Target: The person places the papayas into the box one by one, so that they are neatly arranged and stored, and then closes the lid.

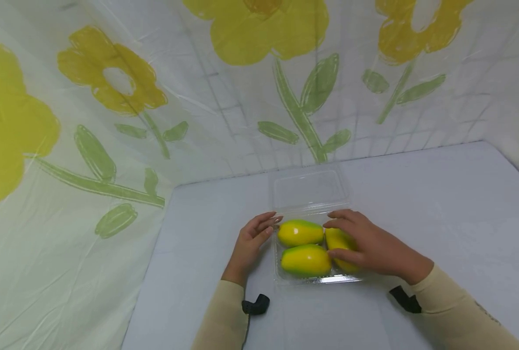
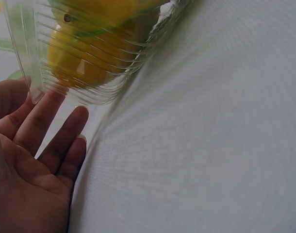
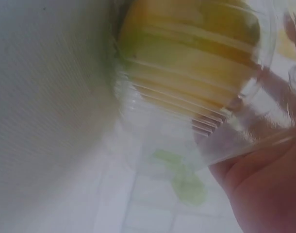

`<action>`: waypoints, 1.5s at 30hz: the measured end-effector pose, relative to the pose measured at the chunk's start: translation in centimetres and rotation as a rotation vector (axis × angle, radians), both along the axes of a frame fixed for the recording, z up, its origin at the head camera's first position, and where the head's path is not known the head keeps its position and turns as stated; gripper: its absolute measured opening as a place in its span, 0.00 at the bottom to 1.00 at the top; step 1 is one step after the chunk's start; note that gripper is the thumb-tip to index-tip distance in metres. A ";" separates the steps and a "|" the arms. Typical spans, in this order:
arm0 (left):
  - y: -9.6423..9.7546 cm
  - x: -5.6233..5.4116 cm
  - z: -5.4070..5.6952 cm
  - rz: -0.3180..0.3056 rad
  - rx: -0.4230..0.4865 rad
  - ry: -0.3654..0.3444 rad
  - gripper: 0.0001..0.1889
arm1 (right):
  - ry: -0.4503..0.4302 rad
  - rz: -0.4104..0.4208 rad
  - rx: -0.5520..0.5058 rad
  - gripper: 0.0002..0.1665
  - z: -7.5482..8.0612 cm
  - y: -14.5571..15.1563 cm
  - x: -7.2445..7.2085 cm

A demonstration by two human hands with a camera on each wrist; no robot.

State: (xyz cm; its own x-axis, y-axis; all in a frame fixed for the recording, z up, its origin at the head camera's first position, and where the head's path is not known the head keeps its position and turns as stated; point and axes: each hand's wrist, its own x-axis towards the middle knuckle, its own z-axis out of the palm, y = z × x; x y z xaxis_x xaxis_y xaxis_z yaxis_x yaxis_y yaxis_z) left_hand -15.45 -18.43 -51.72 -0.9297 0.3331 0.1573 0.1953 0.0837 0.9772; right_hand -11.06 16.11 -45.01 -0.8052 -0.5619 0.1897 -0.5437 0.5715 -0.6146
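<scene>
Three glossy yellow-green papaya-like fruits lie in a clear plastic box: an upper left fruit (image 1: 301,233), a lower left fruit (image 1: 305,260) and a right fruit (image 1: 339,239). The box (image 1: 296,282) lies on the table, its clear lid (image 1: 309,188) folded back. My right hand (image 1: 366,243) reaches over the box's right side, thumb and fingers curved around the right fruit and partly covering it. At the left side my left hand (image 1: 251,240) has loosely bent fingers touching the box's rim. In the left wrist view, its fingers (image 2: 73,124) lie against the ribbed wall.
A white-covered table (image 1: 434,204) lies beneath the box. Behind and to the left hangs a pale curtain (image 1: 224,107) printed with yellow flowers. Black curved pieces (image 1: 256,305) show near both wrists.
</scene>
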 end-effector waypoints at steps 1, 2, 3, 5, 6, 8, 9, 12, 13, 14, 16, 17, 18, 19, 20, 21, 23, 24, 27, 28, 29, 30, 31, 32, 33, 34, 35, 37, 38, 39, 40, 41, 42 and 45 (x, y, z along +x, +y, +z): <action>0.0 0.0 0.0 0.001 -0.001 -0.001 0.22 | -0.003 0.000 -0.011 0.33 0.1 0.1 -0.1; 0.0 0.0 0.0 0.002 -0.004 -0.003 0.22 | -0.006 0.000 -0.024 0.33 0.3 0.2 -0.1; 0.0 0.0 0.0 0.002 -0.006 -0.003 0.22 | -0.010 -0.002 -0.036 0.33 0.3 0.3 -0.2; 0.0 0.0 -0.1 0.003 -0.007 -0.004 0.22 | -0.022 -0.009 -0.063 0.32 0.4 0.6 -0.5; 0.0 0.0 -0.1 0.002 -0.005 -0.005 0.22 | -0.026 -0.011 -0.084 0.32 0.4 0.8 -0.6; 0.0 0.0 -0.1 -0.001 0.001 -0.004 0.22 | -0.026 -0.015 -0.131 0.31 0.3 1.2 -0.9; 0.0 -0.1 -0.1 -0.003 0.003 -0.001 0.22 | -0.022 -0.017 -0.152 0.31 0.3 1.4 -1.1; 0.0 -0.1 -0.2 -0.008 0.012 0.004 0.22 | -0.001 -0.032 -0.206 0.31 0.2 2.0 -1.5; 0.0 -0.1 -0.2 -0.009 0.013 0.006 0.22 | 0.006 -0.044 -0.215 0.31 0.2 2.2 -1.6; 0.0 -0.1 -0.2 -0.010 0.016 0.006 0.22 | 0.011 -0.056 -0.224 0.31 0.3 2.4 -1.7; 0.0 -0.1 -0.3 -0.012 0.019 0.002 0.22 | 0.016 -0.090 -0.240 0.30 0.2 2.7 -1.9; 0.0 -0.1 -0.3 -0.013 0.021 -0.001 0.22 | 0.013 -0.108 -0.253 0.30 0.2 2.8 -2.0; 0.0 -0.1 -0.3 -0.014 0.024 -0.004 0.22 | 0.006 -0.125 -0.271 0.30 0.2 3.0 -2.1; 0.0 -0.1 -0.4 -0.013 0.024 -0.006 0.22 | -0.004 -0.142 -0.289 0.30 0.1 3.1 -2.3; 0.0 -0.1 -0.4 -0.013 0.025 -0.008 0.22 | -0.017 -0.161 -0.306 0.31 0.0 3.2 -2.4; -0.1 0.0 -0.3 -0.012 0.027 -0.009 0.22 | -0.036 -0.180 -0.326 0.30 -0.1 3.4 -2.5; -0.1 0.0 -0.3 -0.011 0.028 -0.009 0.22 | -0.081 -0.220 -0.367 0.29 -0.4 3.6 -2.9; -0.1 0.1 -0.2 -0.010 0.029 -0.009 0.22 | -0.108 -0.245 -0.383 0.29 -0.5 3.7 -3.0; -0.1 0.1 -0.2 -0.009 0.028 -0.009 0.22 | -0.210 -0.312 -0.447 0.28 -1.1 3.9 -3.5; -0.1 0.1 -0.2 -0.010 0.027 -0.009 0.22 | -0.247 -0.328 -0.474 0.29 -1.5 3.9 -3.7; -0.1 0.0 -0.3 -0.009 0.026 -0.010 0.22 | -0.286 -0.344 -0.497 0.30 -1.8 4.0 -3.8; -0.1 0.0 -0.3 -0.009 0.026 -0.011 0.22 | -0.326 -0.359 -0.519 0.31 -2.1 4.0 -3.9; -0.1 0.0 -0.4 -0.010 0.026 -0.008 0.22 | -0.368 -0.367 -0.548 0.32 -2.5 4.1 -4.1; -0.1 0.0 -0.4 -0.011 0.028 -0.005 0.22 | -0.403 -0.372 -0.578 0.33 -2.9 4.2 -4.2; -0.1 0.0 -0.4 -0.014 0.028 0.000 0.22 | -0.439 -0.379 -0.602 0.34 -3.3 4.3 -4.3; -0.1 -0.1 -0.4 -0.017 0.032 0.005 0.23 | -0.470 -0.388 -0.620 0.35 -3.7 4.4 -4.4; -0.2 -0.1 -0.3 -0.020 0.035 0.008 0.23 | -0.505 -0.391 -0.647 0.36 -4.0 4.5 -4.5; -0.2 -0.2 -0.3 -0.026 0.045 0.016 0.24 | -0.558 -0.396 -0.684 0.38 -4.6 4.8 -4.6; -0.2 -0.2 -0.2 -0.025 0.047 0.018 0.25 | -0.579 -0.397 -0.696 0.39 -4.9 4.9 -4.7; -0.2 -0.3 -0.2 -0.022 0.048 0.019 0.25 | -0.602 -0.398 -0.702 0.39 -5.2 5.0 -4.8; -0.2 -0.3 -0.2 -0.019 0.048 0.019 0.26 | -0.621 -0.395 -0.713 0.40 -5.4 5.1 -4.9; -0.2 -0.3 -0.2 -0.015 0.047 0.018 0.26 | -0.632 -0.387 -0.715 0.39 -5.6 5.1 -4.9; -0.2 -0.3 -0.2 -0.010 0.046 0.015 0.27 | -0.640 -0.388 -0.702 0.39 -5.6 5.2 -4.9; -0.2 -0.3 -0.1 0.003 0.041 0.004 0.27 | -0.644 -0.374 -0.647 0.39 -5.7 5.2 -4.9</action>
